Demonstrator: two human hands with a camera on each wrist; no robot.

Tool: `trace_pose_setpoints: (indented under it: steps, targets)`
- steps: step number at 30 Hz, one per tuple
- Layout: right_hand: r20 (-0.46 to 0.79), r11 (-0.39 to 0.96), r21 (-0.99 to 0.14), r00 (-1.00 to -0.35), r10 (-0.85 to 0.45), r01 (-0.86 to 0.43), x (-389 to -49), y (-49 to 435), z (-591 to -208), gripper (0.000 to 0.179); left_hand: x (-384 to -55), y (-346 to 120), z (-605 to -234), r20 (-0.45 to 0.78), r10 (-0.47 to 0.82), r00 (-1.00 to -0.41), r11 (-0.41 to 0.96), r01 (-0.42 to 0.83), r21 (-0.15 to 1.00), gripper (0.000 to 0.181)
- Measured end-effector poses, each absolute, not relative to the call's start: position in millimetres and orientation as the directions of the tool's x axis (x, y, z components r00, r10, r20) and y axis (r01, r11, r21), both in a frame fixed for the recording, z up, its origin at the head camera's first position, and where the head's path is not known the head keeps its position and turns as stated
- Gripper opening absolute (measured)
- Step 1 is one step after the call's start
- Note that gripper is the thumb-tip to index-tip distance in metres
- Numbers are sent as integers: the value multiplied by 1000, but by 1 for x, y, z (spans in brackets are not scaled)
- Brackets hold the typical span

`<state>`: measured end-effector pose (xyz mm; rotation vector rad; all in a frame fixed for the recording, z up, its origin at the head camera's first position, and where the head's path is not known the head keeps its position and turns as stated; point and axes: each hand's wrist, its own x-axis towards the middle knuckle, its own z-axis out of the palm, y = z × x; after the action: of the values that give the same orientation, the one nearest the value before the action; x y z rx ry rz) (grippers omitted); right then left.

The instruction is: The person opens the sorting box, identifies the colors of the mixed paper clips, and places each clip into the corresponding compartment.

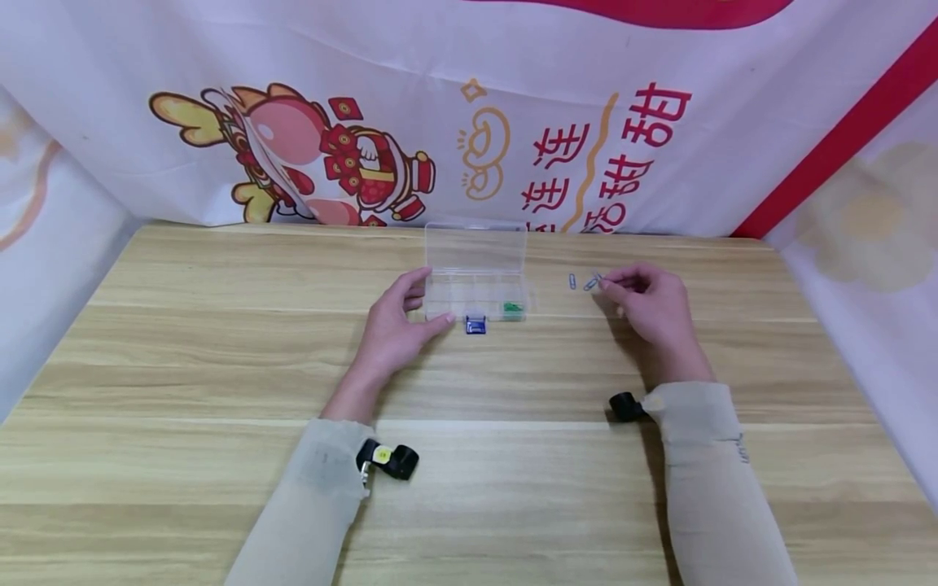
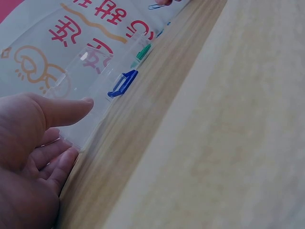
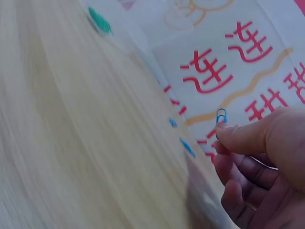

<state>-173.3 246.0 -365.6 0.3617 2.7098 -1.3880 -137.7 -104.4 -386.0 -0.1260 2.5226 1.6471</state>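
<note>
A clear plastic compartment box [image 1: 463,295] stands at the back of the table with its lid [image 1: 475,247] raised. My left hand [image 1: 396,327] holds the box by its left end, thumb along the front edge and fingers round the side. Green paper clips [image 1: 513,308] lie in the front right compartment, and a blue latch [image 2: 123,84] sticks out from the box front. To the right of the box, my right hand [image 1: 655,307] pinches a blue paper clip [image 3: 221,115] between thumb and index finger, raised over the table. Two more blue paper clips [image 1: 572,282] lie just left of those fingertips.
The wooden table [image 1: 513,496] meets a white printed cloth [image 1: 410,65] right behind the box. More cloth hangs along the left and right sides. Each sleeve carries a small black wrist camera [image 1: 404,461].
</note>
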Motion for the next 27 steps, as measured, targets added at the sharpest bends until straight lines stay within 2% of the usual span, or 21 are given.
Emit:
trace_pose_setpoints:
  steps: [16,27]
  targets:
    - [-146,450,-882,-989,27,143,-174,170,-367,19,-138,-105,-387,-144,-5,-990,400,-134,906,81]
    - [-114,460,-878,-991,64,130,-176,154,-373,17,-138,-103,-384,-141,-6,-990,411,-131,902,80]
